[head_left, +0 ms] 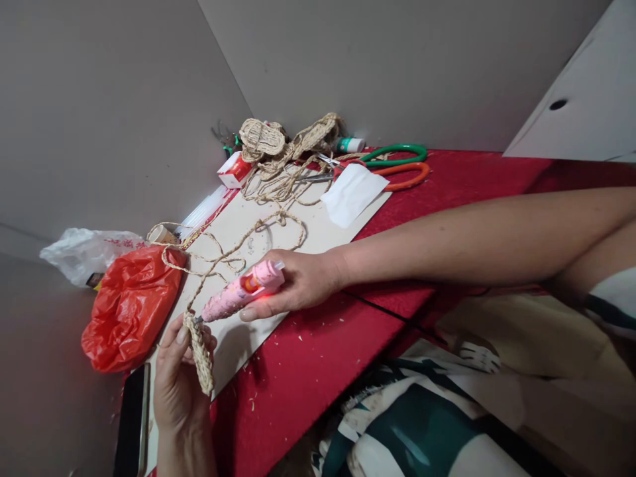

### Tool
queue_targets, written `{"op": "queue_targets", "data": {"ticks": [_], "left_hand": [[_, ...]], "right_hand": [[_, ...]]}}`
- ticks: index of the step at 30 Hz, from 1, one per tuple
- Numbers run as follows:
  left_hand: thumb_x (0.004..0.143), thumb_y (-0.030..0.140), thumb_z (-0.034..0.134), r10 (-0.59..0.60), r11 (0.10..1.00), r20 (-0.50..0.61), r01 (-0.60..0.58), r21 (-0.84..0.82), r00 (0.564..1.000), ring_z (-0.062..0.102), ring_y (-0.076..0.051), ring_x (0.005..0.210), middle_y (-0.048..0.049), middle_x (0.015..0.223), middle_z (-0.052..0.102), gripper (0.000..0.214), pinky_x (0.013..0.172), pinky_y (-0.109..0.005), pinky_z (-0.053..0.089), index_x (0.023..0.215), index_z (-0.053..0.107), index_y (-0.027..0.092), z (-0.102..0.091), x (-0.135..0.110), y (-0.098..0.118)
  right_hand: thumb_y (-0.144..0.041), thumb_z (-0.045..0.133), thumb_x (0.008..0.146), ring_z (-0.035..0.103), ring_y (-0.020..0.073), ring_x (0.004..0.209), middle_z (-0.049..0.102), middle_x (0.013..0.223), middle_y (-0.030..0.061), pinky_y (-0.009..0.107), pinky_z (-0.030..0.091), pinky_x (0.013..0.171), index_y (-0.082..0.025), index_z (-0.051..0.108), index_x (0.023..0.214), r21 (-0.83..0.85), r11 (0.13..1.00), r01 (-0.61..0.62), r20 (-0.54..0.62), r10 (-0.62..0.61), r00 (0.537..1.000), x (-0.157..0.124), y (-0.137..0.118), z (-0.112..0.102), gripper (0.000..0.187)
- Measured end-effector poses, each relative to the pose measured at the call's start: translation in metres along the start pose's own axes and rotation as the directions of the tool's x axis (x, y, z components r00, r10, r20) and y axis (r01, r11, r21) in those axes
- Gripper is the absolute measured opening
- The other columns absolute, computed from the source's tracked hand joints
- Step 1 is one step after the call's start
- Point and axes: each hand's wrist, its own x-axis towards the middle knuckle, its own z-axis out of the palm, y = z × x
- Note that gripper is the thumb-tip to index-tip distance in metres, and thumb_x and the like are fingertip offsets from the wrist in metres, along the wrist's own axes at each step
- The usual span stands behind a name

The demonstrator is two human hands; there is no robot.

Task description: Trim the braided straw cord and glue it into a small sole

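Note:
My right hand (293,281) is wrapped round a pink glue gun (231,296) with a lit orange spot on its side. The gun's metal nozzle is at the upper end of a small piece of braided straw (201,358), touching it or nearly so. That piece is pinched between the thumb and fingers of my left hand (173,371). From its upper end a thin straw cord (218,255) runs in loose loops across a beige board (273,245). Part of the gun's handle is hidden by my right hand.
Straw soles (263,137), scissors (397,165) and a white paper scrap (354,193) lie at the board's far end. A red plastic bag (134,311), a white bag (94,248) and a phone (132,424) are on the left. A black cable (382,308) crosses the red tabletop (318,371).

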Motion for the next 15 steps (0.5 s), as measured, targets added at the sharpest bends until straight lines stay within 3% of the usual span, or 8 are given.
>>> {"op": "queue_targets", "data": {"ticks": [6, 15], "left_hand": [[0.066, 0.022, 0.078, -0.004, 0.999, 0.048, 0.006, -0.051, 0.999, 0.059, -0.008, 0.061, -0.0009, 0.074, 0.065, 0.025, 0.058, -0.017, 0.052, 0.088, 0.068, 0.013, -0.0011, 0.0019, -0.0001], [0.067, 0.02, 0.078, 0.007, 0.998, 0.075, -0.003, -0.058, 0.997, 0.058, -0.007, 0.057, -0.0002, 0.069, 0.065, 0.023, 0.057, -0.016, 0.052, 0.086, 0.069, 0.013, -0.0002, 0.0029, -0.0001]], "right_hand": [[-0.037, 0.061, 0.086, 0.044, 0.0059, 0.064, 0.049, 0.066, -0.0029, 0.016, 0.041, 0.07, -0.009, 0.057, 0.075, -0.083, 0.996, -0.02, -0.016, 0.018, 1.0, -0.0019, 0.0018, 0.0, 0.031], [-0.022, 0.056, 0.086, 0.038, 0.0056, 0.062, 0.046, 0.069, -0.0026, 0.016, 0.036, 0.059, -0.006, 0.061, 0.088, -0.079, 0.989, 0.122, -0.019, -0.124, 0.992, -0.0009, 0.0026, 0.0031, 0.017]]}}
